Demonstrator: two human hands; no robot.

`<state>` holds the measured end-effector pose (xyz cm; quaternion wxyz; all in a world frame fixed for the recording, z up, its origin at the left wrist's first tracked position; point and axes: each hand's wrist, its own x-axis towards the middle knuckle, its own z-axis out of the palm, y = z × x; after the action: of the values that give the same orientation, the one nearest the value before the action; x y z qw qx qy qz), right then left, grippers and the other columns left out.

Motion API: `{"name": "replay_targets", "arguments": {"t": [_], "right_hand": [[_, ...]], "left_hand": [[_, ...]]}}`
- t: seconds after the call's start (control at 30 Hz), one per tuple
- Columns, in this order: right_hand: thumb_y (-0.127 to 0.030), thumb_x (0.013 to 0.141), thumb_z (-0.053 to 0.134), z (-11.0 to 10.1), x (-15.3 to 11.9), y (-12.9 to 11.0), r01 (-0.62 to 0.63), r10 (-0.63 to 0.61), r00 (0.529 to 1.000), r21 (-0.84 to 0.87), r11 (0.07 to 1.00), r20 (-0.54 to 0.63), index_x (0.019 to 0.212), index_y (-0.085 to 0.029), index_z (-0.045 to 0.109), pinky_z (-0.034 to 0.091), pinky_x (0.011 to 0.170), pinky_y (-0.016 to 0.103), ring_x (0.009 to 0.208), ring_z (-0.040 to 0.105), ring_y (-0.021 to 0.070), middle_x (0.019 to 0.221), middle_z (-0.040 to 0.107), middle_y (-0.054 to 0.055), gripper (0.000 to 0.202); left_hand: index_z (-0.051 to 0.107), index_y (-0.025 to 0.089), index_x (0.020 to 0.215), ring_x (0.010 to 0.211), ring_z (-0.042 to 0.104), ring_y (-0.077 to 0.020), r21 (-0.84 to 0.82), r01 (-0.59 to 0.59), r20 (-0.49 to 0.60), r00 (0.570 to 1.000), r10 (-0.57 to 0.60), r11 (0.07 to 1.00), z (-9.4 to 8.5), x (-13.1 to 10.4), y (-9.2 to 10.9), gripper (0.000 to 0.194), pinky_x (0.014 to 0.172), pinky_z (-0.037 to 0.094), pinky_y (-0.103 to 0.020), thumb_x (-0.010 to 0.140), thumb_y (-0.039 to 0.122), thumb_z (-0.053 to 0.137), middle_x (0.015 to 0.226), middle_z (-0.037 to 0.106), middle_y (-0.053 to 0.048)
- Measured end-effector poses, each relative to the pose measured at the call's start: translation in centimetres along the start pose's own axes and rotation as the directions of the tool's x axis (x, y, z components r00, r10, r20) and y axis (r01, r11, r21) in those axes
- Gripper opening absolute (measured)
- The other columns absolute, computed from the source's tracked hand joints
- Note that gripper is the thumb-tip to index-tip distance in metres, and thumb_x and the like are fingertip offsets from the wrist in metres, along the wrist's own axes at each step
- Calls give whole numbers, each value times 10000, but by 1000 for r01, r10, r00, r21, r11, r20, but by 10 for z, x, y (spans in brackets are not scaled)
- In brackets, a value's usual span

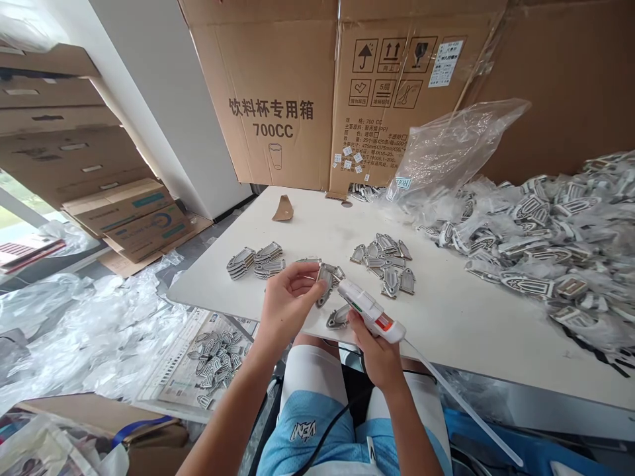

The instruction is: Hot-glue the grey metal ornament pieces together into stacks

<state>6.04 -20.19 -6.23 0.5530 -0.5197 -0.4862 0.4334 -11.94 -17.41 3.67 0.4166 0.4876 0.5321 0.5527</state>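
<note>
The left hand [290, 301] pinches a gray metal piece [325, 281] between thumb and bent fingers, over the near side of a white table [312, 231], while the right hand [380, 354] wraps round a white glue gun [364, 302], its tip close beside that piece. Stacked pieces [241, 263] sit to the left and a loose cluster [390, 280] lies beyond; farther out, a heap [536, 228] spreads at right and a printed cardboard box [278, 59] stands behind.

Glue gun [367, 304] smooth plastic; small parts [390, 281] matt metal
</note>
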Motion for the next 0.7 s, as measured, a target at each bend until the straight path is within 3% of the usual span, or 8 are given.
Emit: {"name": "replay_targets", "arguments": {"t": [0.17,0.33,0.5,0.7], "right_hand": [[-645,920,752,3,-4,-9,-86,86,996,11,996,7,1015,-215,752,577,848,384,931,720,282,963,779,105,440],[-620,963,710,1,-5,-23,-85,84,993,13,996,82,1081,-223,705,563,849,367,874,706,252,973,760,83,414],[-642,897,768,2,-4,-21,-112,105,992,103,988,71,1049,-210,692,488,587,291,633,571,178,778,681,18,464],[-596,886,805,-1,-1,-13,-100,90,995,333,938,45,1055,-189,698,270,446,246,483,328,74,758,600,-14,453]], "left_hand": [[809,227,1056,888,752,-227,168,-193,-66,976,206,967,3,-2,-1,229,869,630,-369,842,305,826,972,798,-59],[808,279,1094,899,733,-219,372,-411,22,901,434,832,4,-5,0,180,888,589,-353,947,266,705,998,776,-42],[788,272,1125,936,738,-218,359,-395,23,910,415,846,-1,1,-3,175,887,595,-340,979,291,693,1041,774,-43],[787,259,1126,999,738,-243,332,-303,-53,939,338,893,-17,12,-6,200,929,590,-373,965,356,720,1070,778,-60]]}}
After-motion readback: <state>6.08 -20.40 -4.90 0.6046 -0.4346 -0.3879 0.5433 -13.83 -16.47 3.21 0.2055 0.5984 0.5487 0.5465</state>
